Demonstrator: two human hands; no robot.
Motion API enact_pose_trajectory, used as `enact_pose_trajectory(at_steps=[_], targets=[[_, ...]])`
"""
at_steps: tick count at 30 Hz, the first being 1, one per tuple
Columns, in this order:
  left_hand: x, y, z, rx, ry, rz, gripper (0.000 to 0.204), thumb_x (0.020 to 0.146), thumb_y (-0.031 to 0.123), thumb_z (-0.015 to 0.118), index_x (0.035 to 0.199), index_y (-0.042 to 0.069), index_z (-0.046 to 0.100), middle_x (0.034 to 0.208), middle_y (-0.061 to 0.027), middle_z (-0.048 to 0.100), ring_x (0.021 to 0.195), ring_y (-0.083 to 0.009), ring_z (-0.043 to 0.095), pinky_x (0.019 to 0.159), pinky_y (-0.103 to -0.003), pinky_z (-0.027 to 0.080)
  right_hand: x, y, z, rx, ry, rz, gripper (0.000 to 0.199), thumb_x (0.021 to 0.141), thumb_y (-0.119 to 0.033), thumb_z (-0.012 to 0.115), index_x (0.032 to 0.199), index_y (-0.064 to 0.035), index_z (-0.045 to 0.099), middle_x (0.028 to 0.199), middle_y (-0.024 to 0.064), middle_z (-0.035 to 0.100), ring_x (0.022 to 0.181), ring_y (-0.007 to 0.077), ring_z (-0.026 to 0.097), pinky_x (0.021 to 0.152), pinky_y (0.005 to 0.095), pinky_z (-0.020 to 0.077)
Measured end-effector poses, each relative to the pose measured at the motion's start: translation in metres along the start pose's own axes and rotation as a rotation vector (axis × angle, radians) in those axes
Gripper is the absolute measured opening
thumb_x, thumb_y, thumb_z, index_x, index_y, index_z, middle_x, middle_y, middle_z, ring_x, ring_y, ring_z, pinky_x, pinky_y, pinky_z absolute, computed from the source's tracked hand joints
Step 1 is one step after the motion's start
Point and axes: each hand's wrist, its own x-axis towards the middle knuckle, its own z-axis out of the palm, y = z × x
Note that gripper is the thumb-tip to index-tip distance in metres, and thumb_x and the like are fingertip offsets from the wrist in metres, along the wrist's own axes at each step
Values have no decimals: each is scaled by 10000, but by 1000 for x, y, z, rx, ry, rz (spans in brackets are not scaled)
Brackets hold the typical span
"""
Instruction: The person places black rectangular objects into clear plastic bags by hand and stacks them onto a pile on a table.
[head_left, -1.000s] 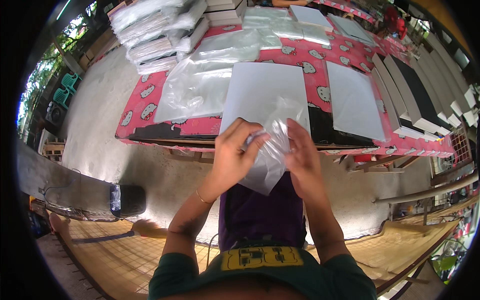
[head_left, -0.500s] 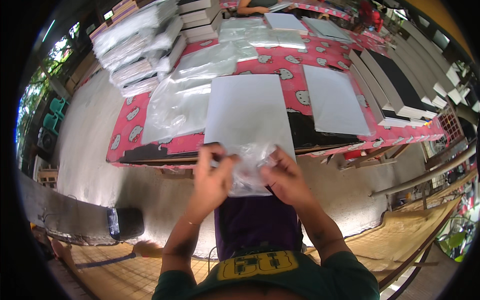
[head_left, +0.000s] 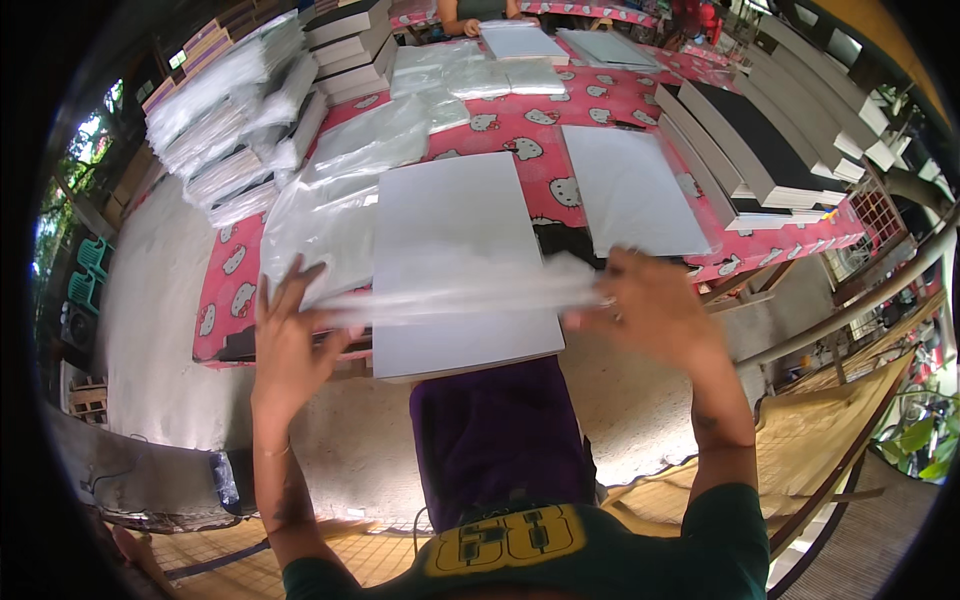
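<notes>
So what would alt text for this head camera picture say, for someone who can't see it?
Two bare hands, left hand and right hand, stretch a clear plastic sleeve over a white rectangular book on a pink cartoon-print tablecloth. Stacks of white books with black covers lie at right, and piles of clear bags at left.

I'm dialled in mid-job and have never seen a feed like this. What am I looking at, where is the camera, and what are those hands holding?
There is no machine here: a person works with two bare hands. The single picture comes from a wide fisheye camera on that person's head, looking down, so straight edges curve near the rim. The left hand and right hand each grip one end of a clear plastic bag, stretched flat between them above a white book. That book lies on a pink patterned tablecloth, with another white book beside it, loose clear bags to the left, and stacks of books on the right.
</notes>
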Motion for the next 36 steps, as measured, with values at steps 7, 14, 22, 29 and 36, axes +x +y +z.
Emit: enact_pose_trajectory(at_steps=[7,14,22,29,36], targets=[[-28,45,20,-852,-461,-41,172,780,128,675,854,8,577,812,-147,614,655,-242,605,694,-352,485,-22,0,57,2200,170,5,445,847,-365,657,1128,-29,577,1059,87,592,929,221,586,750,427,488],[-53,45,30,-1709,268,-825,571,895,463,534,1226,-1,500,1122,-181,606,968,-286,625,851,-444,522,-10,3,89,1412,-614,-362,291,928,-247,593,1101,-14,610,956,64,649,845,138,597,769,311,485],[-61,57,47,-1637,312,-671,448,873,352,650,1115,-22,604,928,-114,658,818,-217,602,773,-353,488,-18,2,107,1874,-352,-127,286,925,-266,586,1090,-32,596,870,31,608,891,145,611,791,352,517],[-107,14,79,-1512,184,-904,354,866,249,555,1080,-29,607,1010,-109,622,827,-189,597,758,-352,515,-31,11,129,2349,-174,-161,454,817,-275,708,1168,-23,568,729,12,570,627,95,534,590,271,465],[-78,44,63,-2348,-210,-736,408,929,298,461,1011,-70,616,907,-171,663,813,-261,662,782,-418,545,-42,24,133,2044,-257,-317,388,778,-143,757,1113,-18,606,1007,76,661,805,116,608,689,257,501]])
